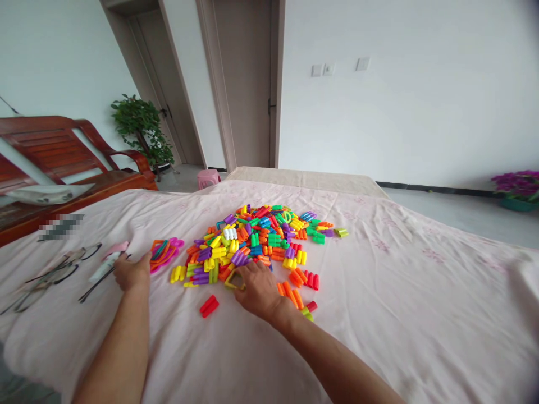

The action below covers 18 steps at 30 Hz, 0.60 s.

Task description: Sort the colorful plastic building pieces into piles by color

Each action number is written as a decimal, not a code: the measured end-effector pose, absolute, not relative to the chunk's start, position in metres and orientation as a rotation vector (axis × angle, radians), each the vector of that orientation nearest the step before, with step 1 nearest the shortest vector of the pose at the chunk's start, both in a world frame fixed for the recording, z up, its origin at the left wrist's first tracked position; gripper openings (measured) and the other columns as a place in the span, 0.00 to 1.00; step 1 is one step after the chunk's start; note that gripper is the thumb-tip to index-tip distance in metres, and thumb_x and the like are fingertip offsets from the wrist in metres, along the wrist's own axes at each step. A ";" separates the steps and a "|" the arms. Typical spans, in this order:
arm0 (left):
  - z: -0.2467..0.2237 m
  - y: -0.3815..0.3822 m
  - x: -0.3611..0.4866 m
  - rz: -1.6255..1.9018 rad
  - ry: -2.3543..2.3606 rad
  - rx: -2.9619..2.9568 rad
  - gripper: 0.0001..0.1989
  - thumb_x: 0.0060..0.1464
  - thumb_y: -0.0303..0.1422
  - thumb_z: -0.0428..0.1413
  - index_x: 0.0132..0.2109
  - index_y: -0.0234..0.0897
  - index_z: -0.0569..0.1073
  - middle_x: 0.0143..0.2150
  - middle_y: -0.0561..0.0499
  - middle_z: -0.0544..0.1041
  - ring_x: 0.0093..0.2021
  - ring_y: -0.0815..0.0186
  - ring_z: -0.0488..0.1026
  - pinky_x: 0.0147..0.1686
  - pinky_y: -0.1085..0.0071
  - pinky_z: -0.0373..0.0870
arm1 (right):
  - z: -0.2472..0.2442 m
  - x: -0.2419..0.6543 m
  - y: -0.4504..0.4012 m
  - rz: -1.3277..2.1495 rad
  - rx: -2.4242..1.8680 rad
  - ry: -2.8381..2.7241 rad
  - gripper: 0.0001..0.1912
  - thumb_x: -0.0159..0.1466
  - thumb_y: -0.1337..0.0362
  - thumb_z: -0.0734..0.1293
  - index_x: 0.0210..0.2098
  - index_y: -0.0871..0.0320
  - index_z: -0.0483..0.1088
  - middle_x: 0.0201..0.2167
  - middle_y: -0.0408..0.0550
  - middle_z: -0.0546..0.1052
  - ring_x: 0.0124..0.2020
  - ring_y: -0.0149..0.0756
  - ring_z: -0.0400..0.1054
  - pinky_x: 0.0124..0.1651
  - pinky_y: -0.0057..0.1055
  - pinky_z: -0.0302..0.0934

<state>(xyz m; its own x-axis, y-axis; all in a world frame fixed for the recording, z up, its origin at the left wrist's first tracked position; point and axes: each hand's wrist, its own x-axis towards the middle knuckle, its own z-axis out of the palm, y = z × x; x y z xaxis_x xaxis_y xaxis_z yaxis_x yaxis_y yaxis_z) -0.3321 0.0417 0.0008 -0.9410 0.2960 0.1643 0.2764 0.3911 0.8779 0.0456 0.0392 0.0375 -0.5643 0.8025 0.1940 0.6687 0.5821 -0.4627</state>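
My right hand [259, 286] is at the near edge of a heap of colourful plastic tube pieces [252, 238], fingers closed on a yellow ring-shaped piece [229, 279]. Left of the heap, my left hand [132, 270] rests low over the cloth, thumb and fingers apart. Its thumb side meets a small stack of flat outline shapes, with an orange frame [162, 252] and a pink flower-like frame [174, 255] among them. A red double tube [209, 306] lies alone in front. Orange tubes [290, 294] are scattered right of my right hand.
A pale pink patterned cloth [400, 303] covers the surface. On the left lie eyeglasses [59, 275], a white tube with a pink cap [107, 264] and a blurred-out dark object [61, 227]. Beyond stand a wooden bench [54, 151], a potted plant [141, 129] and a pink stool [208, 178].
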 end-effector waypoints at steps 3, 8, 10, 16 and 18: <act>-0.001 0.045 -0.331 1.405 2.812 0.469 0.37 0.44 0.42 0.64 0.60 0.34 0.66 0.62 0.29 0.65 0.60 0.36 0.64 0.55 0.45 0.60 | 0.046 0.065 0.051 1.001 -1.086 -2.279 0.08 0.62 0.59 0.66 0.35 0.56 0.75 0.30 0.44 0.73 0.32 0.34 0.64 0.35 0.29 0.56; -0.002 0.049 -0.331 1.073 2.812 0.699 0.29 0.55 0.42 0.55 0.62 0.36 0.69 0.59 0.36 0.72 0.57 0.44 0.68 0.55 0.53 0.62 | 0.055 0.091 0.059 1.674 -0.918 -1.821 0.15 0.64 0.51 0.66 0.37 0.57 0.76 0.29 0.41 0.72 0.30 0.31 0.62 0.33 0.28 0.55; -0.001 0.047 -0.331 0.972 2.777 0.826 0.27 0.57 0.44 0.52 0.59 0.36 0.72 0.56 0.38 0.75 0.55 0.45 0.70 0.53 0.56 0.64 | 0.055 0.098 0.058 1.757 -0.920 -1.669 0.17 0.60 0.50 0.69 0.39 0.56 0.77 0.33 0.43 0.75 0.34 0.33 0.64 0.37 0.29 0.58; 0.009 0.037 -0.326 0.761 2.749 1.182 0.35 0.55 0.59 0.47 0.55 0.38 0.76 0.48 0.37 0.78 0.50 0.44 0.72 0.46 0.57 0.66 | 0.058 0.127 0.064 1.773 -0.961 -1.366 0.24 0.55 0.47 0.74 0.46 0.55 0.77 0.38 0.46 0.77 0.33 0.33 0.67 0.35 0.29 0.60; 0.011 0.036 -0.321 0.707 2.723 1.315 0.34 0.52 0.59 0.51 0.53 0.39 0.77 0.47 0.39 0.79 0.49 0.46 0.72 0.45 0.60 0.65 | 0.060 0.143 0.071 1.721 -0.950 -1.361 0.25 0.56 0.47 0.73 0.48 0.55 0.76 0.39 0.48 0.78 0.33 0.33 0.68 0.33 0.28 0.59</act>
